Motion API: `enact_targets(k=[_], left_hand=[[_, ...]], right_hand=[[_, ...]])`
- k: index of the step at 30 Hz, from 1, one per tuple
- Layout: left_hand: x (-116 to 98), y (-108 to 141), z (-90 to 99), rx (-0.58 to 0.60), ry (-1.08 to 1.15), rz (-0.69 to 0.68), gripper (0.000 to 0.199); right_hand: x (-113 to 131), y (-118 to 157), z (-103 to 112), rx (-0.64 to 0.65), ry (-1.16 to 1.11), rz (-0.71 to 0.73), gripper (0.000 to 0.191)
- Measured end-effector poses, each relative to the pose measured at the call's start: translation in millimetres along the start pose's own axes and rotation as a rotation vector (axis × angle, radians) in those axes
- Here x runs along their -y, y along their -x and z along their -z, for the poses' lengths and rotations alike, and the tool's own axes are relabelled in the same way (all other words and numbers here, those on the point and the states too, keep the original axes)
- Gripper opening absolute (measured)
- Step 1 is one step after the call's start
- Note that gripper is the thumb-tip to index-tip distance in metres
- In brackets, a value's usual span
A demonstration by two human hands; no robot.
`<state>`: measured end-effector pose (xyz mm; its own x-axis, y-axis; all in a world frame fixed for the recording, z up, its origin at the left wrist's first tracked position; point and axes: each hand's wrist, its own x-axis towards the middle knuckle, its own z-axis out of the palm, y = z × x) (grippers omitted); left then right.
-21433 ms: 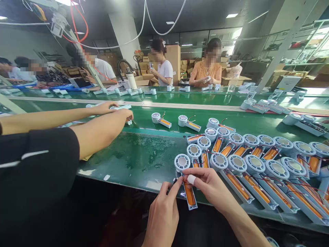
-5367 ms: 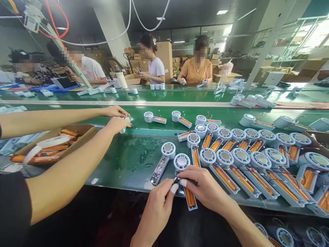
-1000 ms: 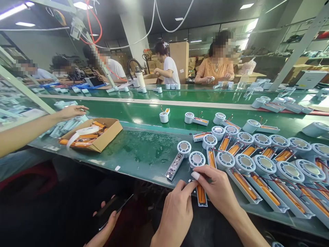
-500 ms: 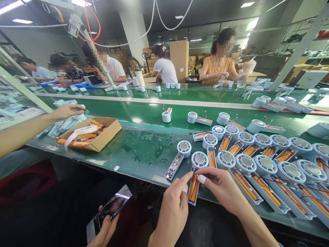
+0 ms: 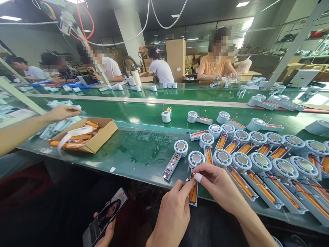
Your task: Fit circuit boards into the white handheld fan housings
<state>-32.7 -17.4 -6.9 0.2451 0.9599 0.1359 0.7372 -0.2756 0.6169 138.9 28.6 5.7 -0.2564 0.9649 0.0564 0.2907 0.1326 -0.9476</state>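
Observation:
An opened pale-blue handheld fan (image 5: 196, 159) lies at the bench's front edge, its round vented head away from me and its handle towards me. Orange battery cells (image 5: 193, 196) fill the handle. My left hand (image 5: 174, 209) is closed on the handle from the left, fingertips over the cells. From the right, my right hand (image 5: 221, 185) pinches thumb and forefinger just below the head, a white cover on the thumb. What sits in that pinch is too small to make out. Beside them lies another fan (image 5: 181, 146) with a circuit board (image 5: 171, 167) showing in its handle.
Several similar fans (image 5: 241, 160) crowd the right side. More stand along the green belt (image 5: 144, 115). A cardboard box (image 5: 102, 137) of orange cells is at left, near another person's arm (image 5: 28, 128). Below, someone's hand (image 5: 109, 233) holds a phone (image 5: 105, 218). People sit across the belt.
My left fingertips have moved slightly down the handle, and a small white piece now shows beside them. My right hand keeps its pinch near the head. The view has shifted a little.

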Motion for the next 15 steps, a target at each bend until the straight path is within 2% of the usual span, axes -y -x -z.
enact_targets(k=[3, 7, 11, 15], left_hand=[[1.0, 1.7, -0.9, -0.029, 0.053, 0.012, 0.061], [5.6, 3.7, -0.9, -0.114, 0.183, 0.092, 0.048], [6.9, 2.6, -1.0, -0.115, 0.371, 0.274, 0.041], [8.1, -1.4, -2.5, -0.092, 0.576, 0.347, 0.031]], right_hand=[[-0.4, 0.2, -2.6, -0.008, -0.022, 0.001, 0.02], [-5.2, 1.1, -3.9, -0.024, -0.173, -0.087, 0.029], [-5.7, 1.2, -1.4, 0.025, -0.244, -0.121, 0.029], [-2.1, 1.4, -1.0, 0.058, -0.32, -0.109, 0.028]])
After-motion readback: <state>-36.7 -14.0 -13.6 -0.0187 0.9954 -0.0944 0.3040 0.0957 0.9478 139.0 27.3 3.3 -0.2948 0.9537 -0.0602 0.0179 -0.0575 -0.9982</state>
